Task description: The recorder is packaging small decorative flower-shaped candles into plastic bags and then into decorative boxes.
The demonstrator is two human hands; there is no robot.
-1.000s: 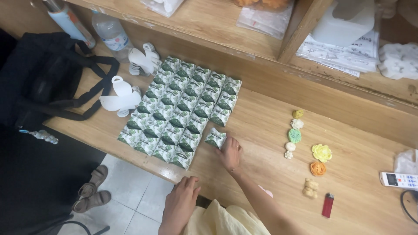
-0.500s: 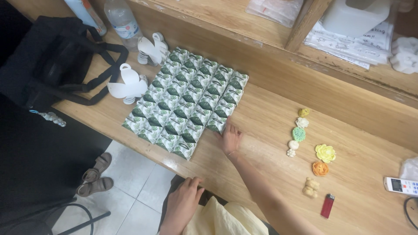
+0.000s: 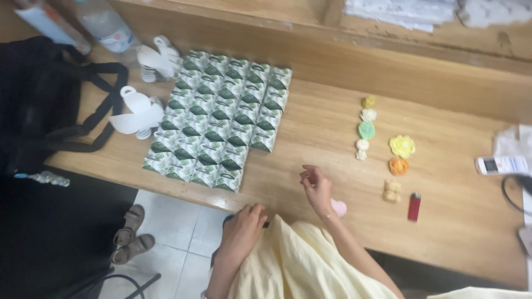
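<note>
A grid of several green-and-white leaf-printed folded paper boxes (image 3: 221, 119) lies on the wooden table (image 3: 310, 122). My right hand (image 3: 316, 187) hovers over bare wood to the right of the grid's near corner. Its fingers are loosely curled and apart, and it holds nothing. A small pink thing (image 3: 339, 208) lies just beside its wrist. My left hand (image 3: 244, 230) rests at the table's front edge with bent fingers over something dark. Whether it grips that dark thing is unclear.
Small flower-shaped pieces (image 3: 366, 130) lie in a column, with a yellow one (image 3: 402, 146), an orange one (image 3: 398, 165) and a red lighter (image 3: 414, 207) to their right. A remote (image 3: 501, 164) lies far right. White cutouts (image 3: 136, 113), a black bag (image 3: 44, 99) and a bottle (image 3: 108, 25) stand left. Sandals (image 3: 130, 232) sit on the floor.
My right hand set a box at the grid's right near corner, then drew back toward me and now hangs free. My left hand stayed at the table's edge.
</note>
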